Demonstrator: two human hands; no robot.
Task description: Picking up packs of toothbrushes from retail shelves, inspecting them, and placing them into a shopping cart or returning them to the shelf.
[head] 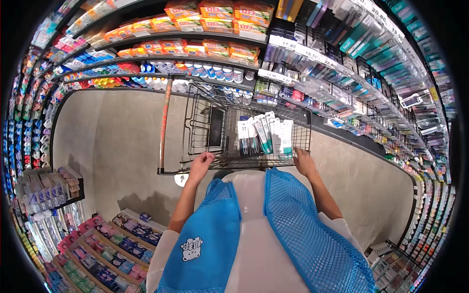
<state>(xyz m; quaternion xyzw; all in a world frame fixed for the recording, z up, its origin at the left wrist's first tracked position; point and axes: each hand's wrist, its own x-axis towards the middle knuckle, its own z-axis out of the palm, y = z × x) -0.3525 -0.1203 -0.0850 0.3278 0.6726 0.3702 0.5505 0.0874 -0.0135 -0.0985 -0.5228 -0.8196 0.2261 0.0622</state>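
Note:
In front of me a black wire shopping cart (267,161) stands sideways, its orange-red handle bar (166,117) to the left. Several blister-carded packs with white tops (262,128) lie side by side in the basket; some have green lower parts, and toothbrush-like shapes show in the left ones. My left hand (202,164), fingers curled, is at the cart's near side by the rear frame. Whether it grips the wire is unclear. Over the near rim at the right end hangs my right hand (304,161), fingers loosely apart, beside the rightmost pack (287,137). It appears to hold nothing.
Beyond the cart, shelves carry orange soap packs (216,25) and white bottles (218,72). Hanging packs on a priced rack (351,80) line the right. A low display of boxed packs (110,252) stands behind me at left. Grey floor (124,135) bears a round arrow sticker (181,179).

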